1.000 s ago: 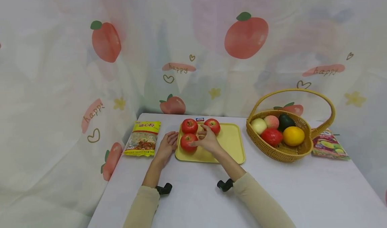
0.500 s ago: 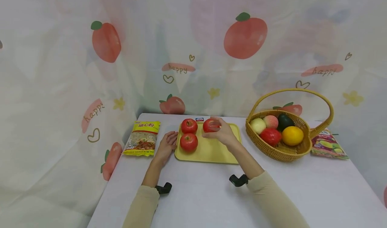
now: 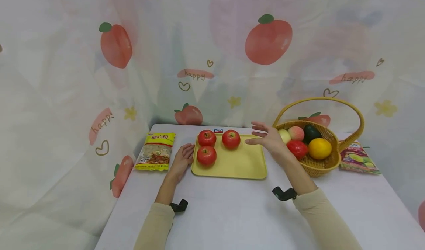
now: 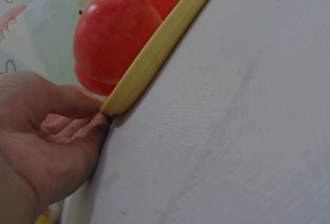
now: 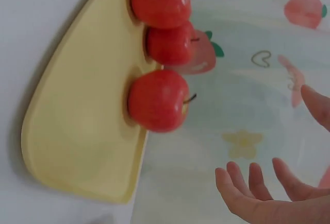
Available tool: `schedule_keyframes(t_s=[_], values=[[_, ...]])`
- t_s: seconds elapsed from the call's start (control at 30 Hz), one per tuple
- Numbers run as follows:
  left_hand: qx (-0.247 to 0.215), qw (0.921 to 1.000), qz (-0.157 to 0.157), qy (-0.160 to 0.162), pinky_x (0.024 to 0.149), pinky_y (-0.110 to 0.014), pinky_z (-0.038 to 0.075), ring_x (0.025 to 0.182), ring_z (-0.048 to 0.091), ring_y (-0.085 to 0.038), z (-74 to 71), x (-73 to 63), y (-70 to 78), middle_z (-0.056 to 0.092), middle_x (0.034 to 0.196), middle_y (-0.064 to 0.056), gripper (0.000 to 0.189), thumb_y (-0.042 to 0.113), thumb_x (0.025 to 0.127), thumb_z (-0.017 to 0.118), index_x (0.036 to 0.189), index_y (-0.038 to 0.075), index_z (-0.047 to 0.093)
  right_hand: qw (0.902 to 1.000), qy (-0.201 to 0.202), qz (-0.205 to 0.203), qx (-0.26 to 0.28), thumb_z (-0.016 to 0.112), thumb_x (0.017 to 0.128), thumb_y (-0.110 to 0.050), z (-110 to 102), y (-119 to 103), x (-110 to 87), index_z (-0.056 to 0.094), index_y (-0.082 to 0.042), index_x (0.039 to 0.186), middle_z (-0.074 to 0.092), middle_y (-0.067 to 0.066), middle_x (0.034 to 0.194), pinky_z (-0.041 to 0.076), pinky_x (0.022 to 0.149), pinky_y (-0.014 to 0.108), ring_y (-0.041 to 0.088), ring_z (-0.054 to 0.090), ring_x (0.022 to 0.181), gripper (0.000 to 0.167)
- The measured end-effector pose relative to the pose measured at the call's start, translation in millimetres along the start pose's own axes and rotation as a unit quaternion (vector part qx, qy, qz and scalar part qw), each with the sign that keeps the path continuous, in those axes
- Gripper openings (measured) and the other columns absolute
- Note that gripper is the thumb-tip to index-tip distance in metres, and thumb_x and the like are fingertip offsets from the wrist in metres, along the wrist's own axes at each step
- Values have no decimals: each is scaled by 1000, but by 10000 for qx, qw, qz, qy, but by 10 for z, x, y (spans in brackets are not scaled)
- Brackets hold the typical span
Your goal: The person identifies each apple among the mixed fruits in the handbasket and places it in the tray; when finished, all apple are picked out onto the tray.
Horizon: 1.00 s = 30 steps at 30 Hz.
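Observation:
A yellow tray [image 3: 237, 165] bears three red apples: one at the back left [image 3: 207, 138], one in front of it [image 3: 206, 156], and one farther right [image 3: 231, 139]. My left hand [image 3: 182, 160] is at the tray's left edge; the left wrist view has its thumb and fingers pinching the rim [image 4: 129, 92]. Over the gap between tray and basket, my right hand [image 3: 270, 139] hangs in the air with fingers spread and nothing in it. The right wrist view shows that hand [image 5: 273, 193] apart from the apples.
A wicker basket [image 3: 313, 172] with a tall handle holds several fruits, including a yellow one [image 3: 320, 148], at the right. Behind it lies a purple packet [image 3: 358, 159]. A yellow food bag [image 3: 155, 151] lies left of my left hand. Printed cloth hangs behind the table.
My right hand has set the third apple at the tray's back, let it go and moved right toward the basket. My left hand stays at the tray's edge.

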<state>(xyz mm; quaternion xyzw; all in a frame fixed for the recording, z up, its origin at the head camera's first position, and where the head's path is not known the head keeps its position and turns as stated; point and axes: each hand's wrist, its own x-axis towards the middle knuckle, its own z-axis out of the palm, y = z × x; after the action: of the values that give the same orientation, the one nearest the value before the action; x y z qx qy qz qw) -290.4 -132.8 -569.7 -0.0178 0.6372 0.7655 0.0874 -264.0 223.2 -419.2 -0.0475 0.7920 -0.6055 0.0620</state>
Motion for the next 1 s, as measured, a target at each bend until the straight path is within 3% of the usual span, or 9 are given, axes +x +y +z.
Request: schedule_keyframes(t_s=[0.4,0.5,0.6,0.67,0.87,1.0], values=[[91,9999,-100,7,124,-39,35,151,40,-24,4,-10,5,44,161,-10,76,-23,93,48,160,8,32,9966,300,207,-741,81,92,-30,-704,-98,-138,42,-12,160,45,16,159,39,121,54,35,47,143,80],[116,9998,-144,31,123,-38,35,151,40,-22,19,-25,21,45,160,-8,77,-23,93,48,160,9,32,9942,367,299,-961,80,93,-33,-870,-64,-163,42,-12,160,47,15,158,48,114,40,33,50,139,79],[120,9998,-137,20,124,-38,35,151,39,-22,18,-43,30,44,161,-8,77,-23,93,48,161,9,32,9924,324,336,-1136,78,95,-31,-1016,-29,-173,42,-11,160,47,15,158,54,99,22,34,49,140,76],[121,9999,-122,1,124,-39,35,151,39,-23,19,-50,33,43,161,-8,77,-23,93,48,161,9,31,9927,221,320,-1144,76,96,-26,-1112,1,-173,42,-10,159,48,18,157,55,92,17,37,48,142,74],[94,9999,-45,-25,124,-39,34,152,38,-24,28,-65,46,42,162,-10,75,-23,93,46,160,7,31,9931,-108,430,-1088,78,95,-22,-1352,102,-143,43,-7,157,49,21,154,57,93,21,39,44,144,73],[110,9999,-76,0,124,-38,34,151,39,-23,39,-70,51,43,161,-9,75,-23,93,47,160,8,31,9926,-355,588,-1000,77,96,-20,-1498,195,-118,40,-3,158,45,21,154,57,99,26,28,52,136,74]])
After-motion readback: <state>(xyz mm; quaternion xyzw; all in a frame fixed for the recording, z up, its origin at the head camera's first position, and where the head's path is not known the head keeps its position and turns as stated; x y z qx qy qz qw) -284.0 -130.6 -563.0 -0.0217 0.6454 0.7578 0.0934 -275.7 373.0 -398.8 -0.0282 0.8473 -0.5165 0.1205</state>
